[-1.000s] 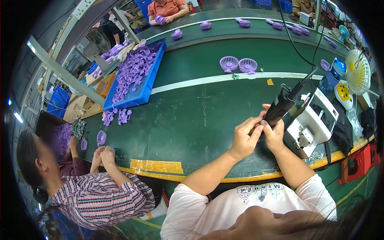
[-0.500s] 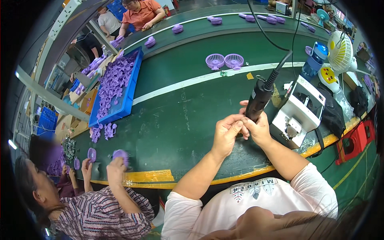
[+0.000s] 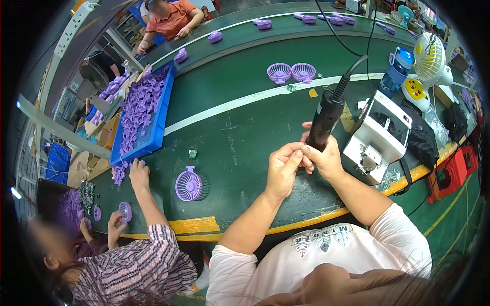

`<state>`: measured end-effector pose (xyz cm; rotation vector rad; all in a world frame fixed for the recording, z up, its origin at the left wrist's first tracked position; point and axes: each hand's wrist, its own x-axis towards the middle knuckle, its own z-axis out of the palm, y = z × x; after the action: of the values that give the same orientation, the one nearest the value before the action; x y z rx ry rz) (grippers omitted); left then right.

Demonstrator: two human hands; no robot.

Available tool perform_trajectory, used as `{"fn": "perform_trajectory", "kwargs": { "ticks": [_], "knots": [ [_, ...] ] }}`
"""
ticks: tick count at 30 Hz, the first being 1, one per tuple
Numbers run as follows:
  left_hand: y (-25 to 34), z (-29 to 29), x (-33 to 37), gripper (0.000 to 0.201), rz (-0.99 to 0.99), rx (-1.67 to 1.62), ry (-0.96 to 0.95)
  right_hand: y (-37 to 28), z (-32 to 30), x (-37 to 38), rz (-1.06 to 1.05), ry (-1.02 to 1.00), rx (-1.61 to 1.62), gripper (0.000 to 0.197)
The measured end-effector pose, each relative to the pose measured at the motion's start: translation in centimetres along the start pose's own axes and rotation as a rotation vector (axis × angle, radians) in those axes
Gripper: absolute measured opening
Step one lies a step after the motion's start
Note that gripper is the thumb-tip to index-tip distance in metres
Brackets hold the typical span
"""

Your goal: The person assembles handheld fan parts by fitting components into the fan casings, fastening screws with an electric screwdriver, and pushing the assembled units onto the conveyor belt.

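A black electric screwdriver [image 3: 325, 120] stands nearly upright, its cable leaving the top. My right hand [image 3: 326, 159] is closed around its lower part. My left hand [image 3: 287, 166] touches the right one, thumb and fingers pinched together below the tool; whatever they hold is hidden. Beside my right hand stands a white and metal screw feeder [image 3: 376, 143]. To the left lies a round purple fan grille [image 3: 189, 184], with a small green circuit board [image 3: 192, 154] just beyond it. Two more purple grilles [image 3: 279, 74] [image 3: 303, 73] sit side by side ahead, near a white line.
A blue tray [image 3: 164, 122] of purple parts stands left. A co-worker's hand [image 3: 139, 176] reaches to its near end. Far right are a blue bottle [image 3: 397, 76], a white-and-yellow fan [image 3: 430, 60] and a red stool [image 3: 451, 173]. Purple parts line the far belt [image 3: 235, 43].
The co-worker at left has let go of a purple grille, which now lies on the table with a circuit board beyond it, and reaches toward the tray. My hands keep nearly the same pose.
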<state>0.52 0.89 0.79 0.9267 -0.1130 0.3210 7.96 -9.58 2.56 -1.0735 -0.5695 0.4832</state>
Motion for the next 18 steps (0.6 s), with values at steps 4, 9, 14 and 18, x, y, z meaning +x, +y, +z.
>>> {"fn": "perform_trajectory", "kwargs": {
  "ticks": [4, 9, 14, 18],
  "knots": [
    [-0.13, 0.08, 0.16, 0.020, -0.004, -0.020, 0.006, 0.09, -0.26, 0.10, -0.001, 0.026, -0.034, 0.051],
    [-0.22, -0.12, 0.15, 0.021, -0.005, -0.033, 0.019, 0.45, -0.21, 0.25, -0.024, 0.005, 0.019, 0.051],
    [-0.23, -0.11, 0.24, 0.021, -0.012, -0.049, 0.025, 0.40, -0.17, 0.27, -0.020, 0.013, 0.035, 0.049],
    [-0.30, -0.07, 0.20, 0.021, -0.021, -0.066, 0.026, 0.26, -0.20, 0.18, -0.021, 0.017, 0.005, 0.049]
  ]
}}
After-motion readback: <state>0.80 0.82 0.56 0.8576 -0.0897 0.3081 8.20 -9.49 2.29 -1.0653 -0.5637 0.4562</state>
